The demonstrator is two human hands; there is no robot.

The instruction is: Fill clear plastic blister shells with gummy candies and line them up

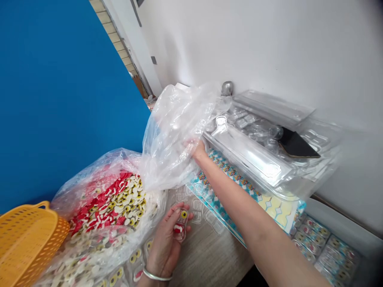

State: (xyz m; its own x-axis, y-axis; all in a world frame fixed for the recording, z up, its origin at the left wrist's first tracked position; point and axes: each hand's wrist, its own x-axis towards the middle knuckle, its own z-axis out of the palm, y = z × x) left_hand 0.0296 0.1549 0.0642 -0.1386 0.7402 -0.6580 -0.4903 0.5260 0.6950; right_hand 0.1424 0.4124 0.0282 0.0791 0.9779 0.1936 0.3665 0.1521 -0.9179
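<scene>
My left hand (167, 243) is closed on a small clear plastic blister tray (180, 225). A yellow-and-black eye piece and a red-and-white mouth piece sit in its hollows. My right arm stretches to a large crumpled clear plastic bag (170, 139). My right hand (196, 148) is at the bag's side, its fingers mostly hidden by the film, so their grip cannot be made out. Left of my left hand, an open clear bag (98, 171) holds many loose red, white and yellow pieces (128, 199).
An orange perforated basket (30, 239) stands at the left by a blue panel (66, 87). Clear plastic packaging (254, 151) and a black piece (297, 143) lie along the white wall. Printed sheets (275, 207) are under my right arm; filled packs (326, 243) are at lower right.
</scene>
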